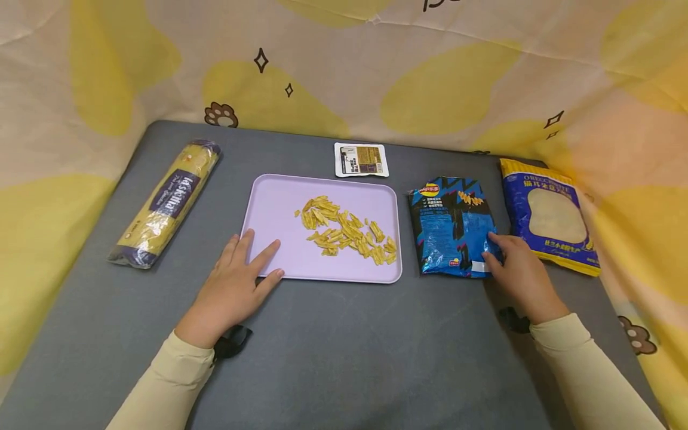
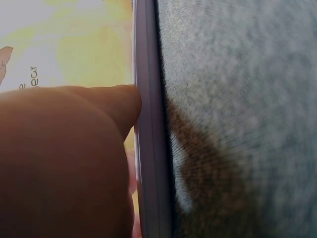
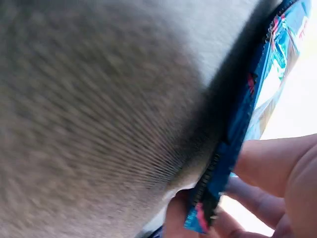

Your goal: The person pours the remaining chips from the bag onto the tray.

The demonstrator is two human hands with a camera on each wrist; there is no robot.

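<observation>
On the grey table lies a pale purple tray (image 1: 279, 227) with a scatter of yellow, ridged chip sticks (image 1: 344, 230) on it. My left hand (image 1: 231, 286) rests on the tray's near left corner, fingers spread; in the left wrist view the thumb (image 2: 114, 101) touches the tray's rim (image 2: 151, 124). To the tray's right is a blue and black chip bag (image 1: 446, 233), lying printed side up. My right hand (image 1: 518, 272) pinches its lower right edge. In the right wrist view, thumb and fingers stand on either side of the bag's edge (image 3: 228, 153).
A long pack of spaghetti (image 1: 169, 203) lies at the left. Behind the tray is a small white packet (image 1: 361, 160) with a brown label. A blue and yellow pasta bag (image 1: 553, 218) lies at the far right, close to my right hand. Patterned cloth (image 1: 344, 77) hangs around the table.
</observation>
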